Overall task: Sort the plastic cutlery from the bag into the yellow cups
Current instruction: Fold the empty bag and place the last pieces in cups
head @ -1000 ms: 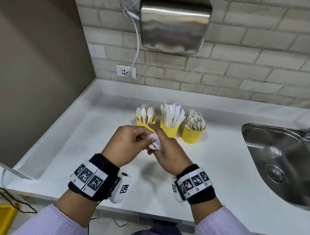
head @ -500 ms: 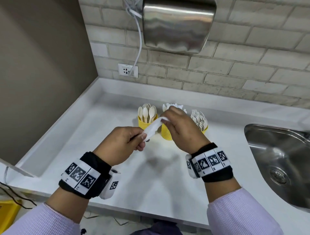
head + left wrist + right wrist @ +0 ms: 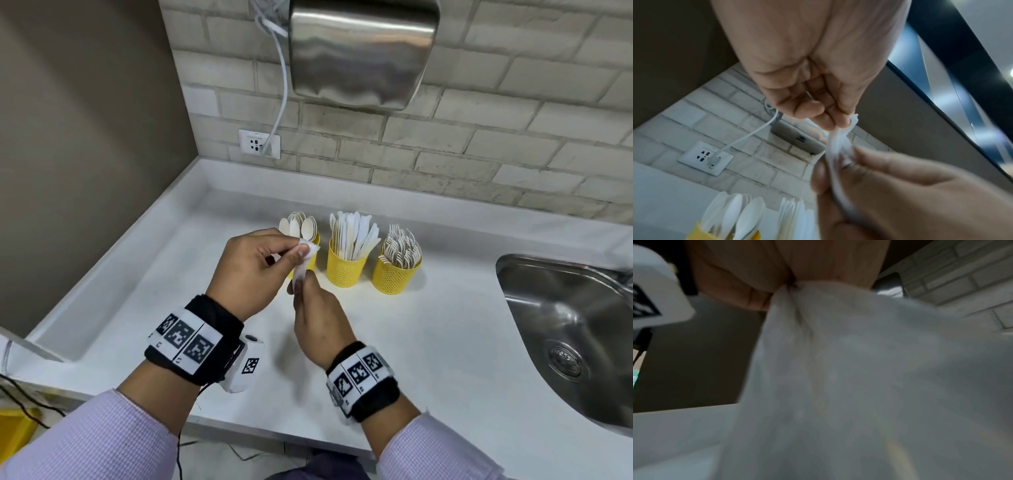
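Three yellow mesh cups stand in a row on the white counter (image 3: pixel 445 335): the left cup (image 3: pixel 313 260) holds spoons (image 3: pixel 298 224), the middle cup (image 3: pixel 345 269) holds knives, the right cup (image 3: pixel 394 274) holds forks. Both hands hold a crumpled, twisted white plastic bag (image 3: pixel 303 263) above the counter in front of the left cup. My left hand (image 3: pixel 253 270) pinches its upper end, my right hand (image 3: pixel 315 318) pinches its lower end. In the left wrist view the bag (image 3: pixel 838 146) runs as a thin strand between both hands. The bag (image 3: pixel 859 369) fills the blurred right wrist view.
A steel sink (image 3: pixel 575 335) is sunk into the counter at the right. A metal hand dryer (image 3: pixel 363 51) hangs on the brick wall, its white cable plugged into a socket (image 3: pixel 259 144). A brown wall closes the left side.
My right hand has come back from near the middle cup, down and toward me, and now sits below my left. The bag went from stretched sideways to a short upright twist.
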`<action>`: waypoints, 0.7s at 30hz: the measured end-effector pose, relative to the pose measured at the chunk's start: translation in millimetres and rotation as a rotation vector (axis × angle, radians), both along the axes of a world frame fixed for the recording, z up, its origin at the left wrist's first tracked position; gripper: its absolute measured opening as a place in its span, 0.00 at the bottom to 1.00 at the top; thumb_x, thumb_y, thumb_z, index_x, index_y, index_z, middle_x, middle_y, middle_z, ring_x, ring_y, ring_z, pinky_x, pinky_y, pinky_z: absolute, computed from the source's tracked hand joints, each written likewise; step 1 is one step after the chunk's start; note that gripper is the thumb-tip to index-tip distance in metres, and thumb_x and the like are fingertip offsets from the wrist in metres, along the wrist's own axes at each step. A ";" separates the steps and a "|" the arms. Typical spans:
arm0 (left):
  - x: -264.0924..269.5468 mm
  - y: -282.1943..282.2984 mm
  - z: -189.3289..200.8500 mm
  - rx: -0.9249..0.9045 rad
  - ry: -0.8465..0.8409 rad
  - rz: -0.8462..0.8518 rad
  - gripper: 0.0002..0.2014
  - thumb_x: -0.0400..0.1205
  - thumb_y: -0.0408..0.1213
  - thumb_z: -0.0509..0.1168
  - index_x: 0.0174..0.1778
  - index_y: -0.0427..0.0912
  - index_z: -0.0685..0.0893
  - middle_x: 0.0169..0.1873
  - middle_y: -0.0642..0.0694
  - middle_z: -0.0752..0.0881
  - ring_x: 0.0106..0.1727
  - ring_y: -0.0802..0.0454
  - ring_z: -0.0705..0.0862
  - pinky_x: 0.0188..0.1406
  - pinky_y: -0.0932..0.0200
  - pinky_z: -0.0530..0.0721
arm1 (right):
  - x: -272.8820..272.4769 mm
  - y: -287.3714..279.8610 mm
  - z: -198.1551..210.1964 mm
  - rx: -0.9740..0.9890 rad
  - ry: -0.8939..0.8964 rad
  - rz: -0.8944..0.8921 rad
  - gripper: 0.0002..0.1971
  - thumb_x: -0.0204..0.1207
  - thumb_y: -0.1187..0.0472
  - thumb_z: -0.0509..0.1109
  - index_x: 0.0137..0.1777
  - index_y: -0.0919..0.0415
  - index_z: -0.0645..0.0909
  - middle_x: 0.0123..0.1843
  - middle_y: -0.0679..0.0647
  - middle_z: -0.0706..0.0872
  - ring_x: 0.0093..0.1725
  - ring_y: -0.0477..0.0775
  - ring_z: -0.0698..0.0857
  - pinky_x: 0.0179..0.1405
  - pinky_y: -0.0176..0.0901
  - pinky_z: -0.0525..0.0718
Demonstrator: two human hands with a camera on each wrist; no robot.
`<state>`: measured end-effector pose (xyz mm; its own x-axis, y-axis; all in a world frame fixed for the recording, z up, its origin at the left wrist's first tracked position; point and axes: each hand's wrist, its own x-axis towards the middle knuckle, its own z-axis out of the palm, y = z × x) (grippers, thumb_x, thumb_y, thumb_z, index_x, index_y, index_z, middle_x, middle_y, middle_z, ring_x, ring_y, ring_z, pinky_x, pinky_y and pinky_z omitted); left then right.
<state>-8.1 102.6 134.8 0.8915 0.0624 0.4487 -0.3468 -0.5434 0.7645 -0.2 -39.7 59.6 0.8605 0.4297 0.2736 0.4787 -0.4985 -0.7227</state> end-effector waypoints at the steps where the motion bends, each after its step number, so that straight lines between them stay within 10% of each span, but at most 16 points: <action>1: 2.4 0.7 -2.9 0.020 -0.016 0.012 0.05 0.83 0.38 0.73 0.49 0.50 0.95 0.37 0.52 0.88 0.36 0.55 0.84 0.34 0.61 0.78 | -4.3 -1.6 -0.8 -0.007 0.008 -0.002 0.11 0.84 0.58 0.51 0.58 0.60 0.73 0.42 0.57 0.84 0.41 0.69 0.83 0.40 0.58 0.80; 6: 15.7 7.9 -7.9 0.086 -0.067 0.101 0.05 0.82 0.39 0.75 0.50 0.50 0.95 0.43 0.53 0.84 0.39 0.59 0.83 0.39 0.78 0.72 | -17.5 -18.3 16.3 -0.060 -0.084 0.023 0.12 0.88 0.54 0.52 0.56 0.61 0.73 0.45 0.58 0.87 0.43 0.69 0.85 0.40 0.60 0.81; 14: 14.9 7.4 -12.6 0.211 -0.120 0.176 0.10 0.84 0.50 0.67 0.49 0.55 0.94 0.34 0.53 0.86 0.34 0.51 0.83 0.35 0.51 0.84 | -16.7 -38.7 81.1 -0.167 -0.368 -0.033 0.16 0.89 0.50 0.51 0.60 0.60 0.75 0.45 0.53 0.83 0.39 0.64 0.83 0.31 0.58 0.82; 21: 0.3 -12.2 -14.0 0.289 -0.119 -0.039 0.09 0.83 0.44 0.67 0.44 0.53 0.93 0.33 0.61 0.87 0.39 0.61 0.78 0.42 0.63 0.77 | 25.9 -48.8 116.1 -0.061 -0.431 -0.067 0.11 0.86 0.53 0.56 0.54 0.59 0.75 0.46 0.47 0.80 0.42 0.63 0.81 0.39 0.57 0.82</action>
